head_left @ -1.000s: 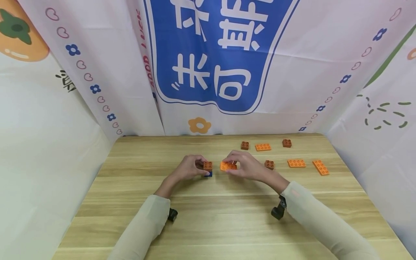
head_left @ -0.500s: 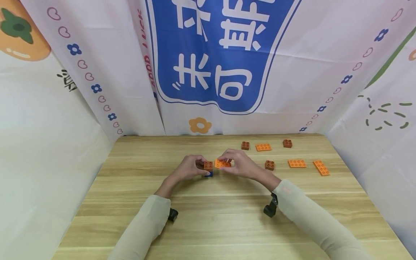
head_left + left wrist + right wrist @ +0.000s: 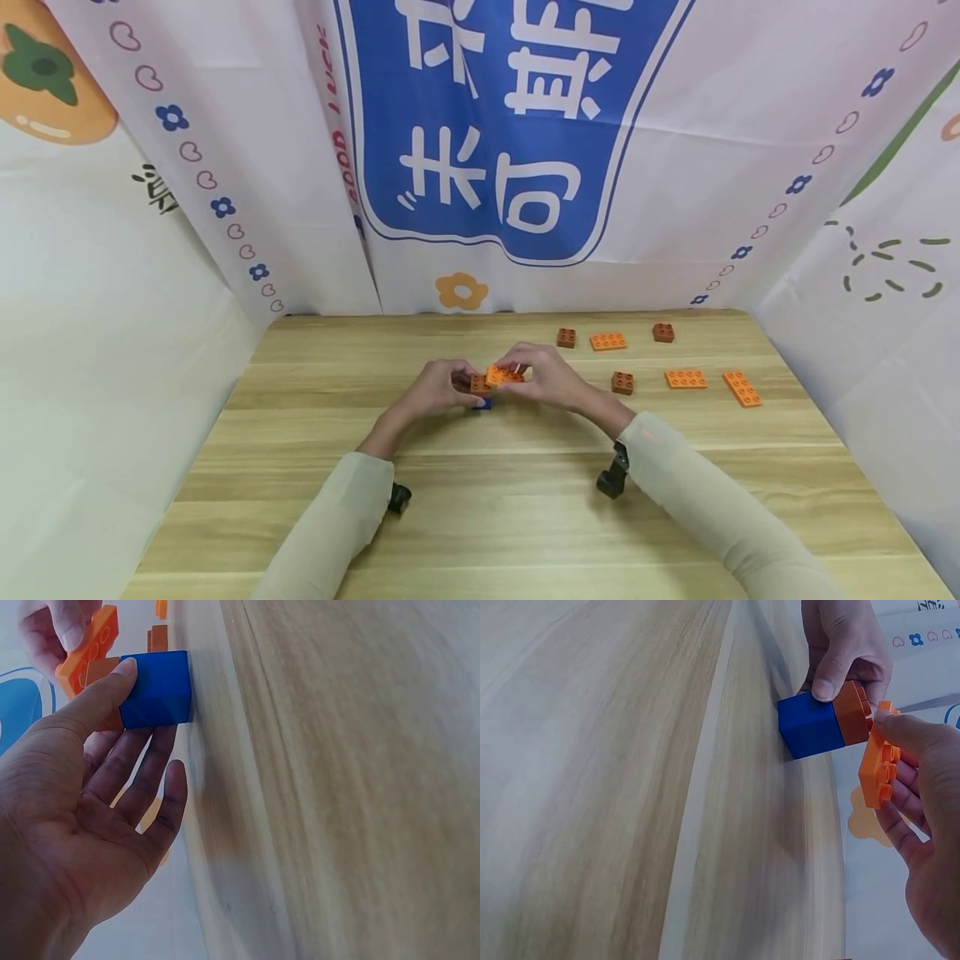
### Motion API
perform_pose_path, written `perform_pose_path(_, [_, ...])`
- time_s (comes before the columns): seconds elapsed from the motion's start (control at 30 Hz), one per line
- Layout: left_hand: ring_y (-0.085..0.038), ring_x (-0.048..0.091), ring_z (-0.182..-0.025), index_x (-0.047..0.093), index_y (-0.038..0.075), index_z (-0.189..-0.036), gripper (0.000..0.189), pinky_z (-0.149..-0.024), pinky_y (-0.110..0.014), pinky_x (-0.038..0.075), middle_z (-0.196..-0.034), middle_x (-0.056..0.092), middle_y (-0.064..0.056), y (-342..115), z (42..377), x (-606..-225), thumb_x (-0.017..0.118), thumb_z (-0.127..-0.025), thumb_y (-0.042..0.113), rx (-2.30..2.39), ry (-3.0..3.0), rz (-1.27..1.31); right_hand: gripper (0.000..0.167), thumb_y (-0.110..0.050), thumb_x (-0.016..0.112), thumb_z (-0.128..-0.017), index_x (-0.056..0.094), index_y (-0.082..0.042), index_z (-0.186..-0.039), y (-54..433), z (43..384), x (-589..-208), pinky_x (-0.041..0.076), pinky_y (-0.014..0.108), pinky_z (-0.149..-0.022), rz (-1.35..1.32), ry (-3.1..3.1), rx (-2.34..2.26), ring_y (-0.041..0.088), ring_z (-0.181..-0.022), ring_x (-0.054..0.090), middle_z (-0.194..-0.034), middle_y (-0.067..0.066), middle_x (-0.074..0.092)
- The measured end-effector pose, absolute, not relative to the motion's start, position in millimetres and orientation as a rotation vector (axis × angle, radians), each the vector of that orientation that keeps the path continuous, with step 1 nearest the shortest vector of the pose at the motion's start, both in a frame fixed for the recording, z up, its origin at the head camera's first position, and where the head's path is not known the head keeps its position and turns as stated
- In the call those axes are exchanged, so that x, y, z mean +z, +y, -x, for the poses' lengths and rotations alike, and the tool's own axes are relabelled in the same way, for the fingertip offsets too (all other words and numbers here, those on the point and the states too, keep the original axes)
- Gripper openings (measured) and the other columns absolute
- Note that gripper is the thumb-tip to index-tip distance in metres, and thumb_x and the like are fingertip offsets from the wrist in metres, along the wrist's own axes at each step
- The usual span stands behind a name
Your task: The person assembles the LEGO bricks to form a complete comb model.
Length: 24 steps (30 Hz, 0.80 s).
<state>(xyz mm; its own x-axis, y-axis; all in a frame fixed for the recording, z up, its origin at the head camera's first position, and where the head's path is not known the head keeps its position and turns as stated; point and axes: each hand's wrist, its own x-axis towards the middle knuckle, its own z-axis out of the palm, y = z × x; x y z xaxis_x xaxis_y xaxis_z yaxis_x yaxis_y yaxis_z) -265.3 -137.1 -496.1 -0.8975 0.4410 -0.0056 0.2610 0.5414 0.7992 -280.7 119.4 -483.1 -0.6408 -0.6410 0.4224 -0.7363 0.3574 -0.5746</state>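
Observation:
My left hand [image 3: 433, 390] grips a small stack on the table: a blue block [image 3: 156, 690] below and a brown-orange studded brick [image 3: 850, 712] on top of it. Its thumb lies across the stack's near side. In my right hand [image 3: 551, 379], a flat bright-orange brick [image 3: 875, 761] with studs is pinched between thumb and fingers. That orange brick is over the right part of the brown-orange brick, slightly tilted in the right wrist view. Whether the two touch, I cannot tell.
To the right on the wooden table [image 3: 510, 517] lie several loose bricks, among them a brown one [image 3: 622, 382], a flat orange one [image 3: 686, 379] and another flat orange one [image 3: 742, 388] set at an angle. A printed white cloth [image 3: 315, 250] stands along the back edge.
My right hand has moved left with the orange brick, from beside the stack to over its top brick. The left hand and the stack have stayed in place.

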Motion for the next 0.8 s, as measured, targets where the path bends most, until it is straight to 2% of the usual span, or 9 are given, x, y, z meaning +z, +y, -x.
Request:
perform_pose_path(0.27, [-0.017,0.072,-0.099,0.074,0.005,-0.112,0.030,-0.091,-0.034,0.061,-0.107,0.077,-0.006,-136.5,264.7,-494.6,0.090,-0.086,0.011,1.291,2.567,-0.609,0.032,-0.016,0.090,-0.087,0.080,-0.005,-0.115,113.6,283.2,-481.8,0.063,0.044,-0.073,-1.273,-2.480,1.172,0.015,-0.089,0.069,-0.106,0.006,0.077])
perform_pose_path(0.4, [-0.016,0.072,-0.097,0.074,0.005,-0.110,0.029,-0.089,-0.034,0.061,-0.106,0.077,-0.005,-136.8,263.3,-495.0,0.089,-0.087,0.011,1.293,2.559,-0.609,0.032,-0.017,0.090,-0.088,0.080,-0.005,-0.116,109.9,282.5,-480.6,0.063,0.040,-0.075,-1.285,-2.505,1.181,0.017,-0.092,0.070,-0.107,0.006,0.076])
perform_pose_path(0.57, [-0.016,0.072,-0.095,0.075,0.006,-0.108,0.026,-0.089,-0.035,0.061,-0.104,0.077,-0.004,-136.6,261.0,-494.4,0.089,-0.087,0.010,1.281,2.569,-0.595,0.033,-0.019,0.089,-0.089,0.079,-0.005,-0.117,106.4,283.2,-481.2,0.063,0.042,-0.076,-1.303,-2.522,1.195,0.020,-0.094,0.071,-0.108,0.006,0.076])
perform_pose_path(0.8, [-0.015,0.072,-0.094,0.075,0.006,-0.106,0.024,-0.088,-0.035,0.061,-0.102,0.077,-0.004,-137.2,262.1,-494.4,0.089,-0.087,0.009,1.298,2.566,-0.626,0.031,-0.019,0.089,-0.089,0.080,-0.006,-0.116,102.5,285.8,-476.0,0.061,0.033,-0.077,-1.310,-2.556,1.157,0.015,-0.092,0.069,-0.107,0.004,0.075])
